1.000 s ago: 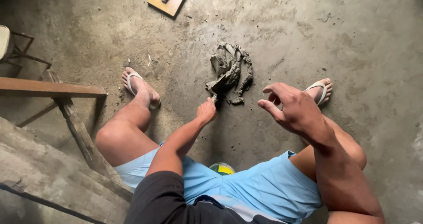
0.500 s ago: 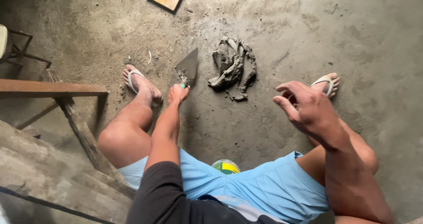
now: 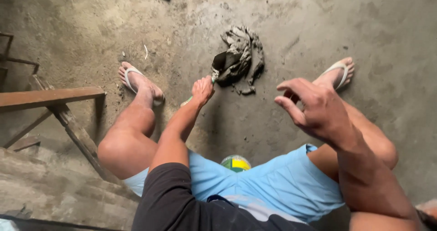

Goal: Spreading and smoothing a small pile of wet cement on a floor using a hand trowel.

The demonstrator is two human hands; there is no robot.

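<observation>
The left hand (image 3: 202, 89) is gripping a trowel (image 3: 217, 72) by its handle, stiff blade digging into the heavy, sticky mortar (image 3: 241, 58); right hand (image 3: 314, 108) is hovering loosely open, empty.

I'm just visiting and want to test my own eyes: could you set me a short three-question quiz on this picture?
1. True or false: the left hand holds a trowel whose blade meets the clump of wet mortar.
2. The right hand is: A) gripping a bucket, B) raised with nothing in it, C) flat on the concrete floor.
3. What footwear shows on both feet?

Key: 1 true; 2 B; 3 flip-flops.
</observation>
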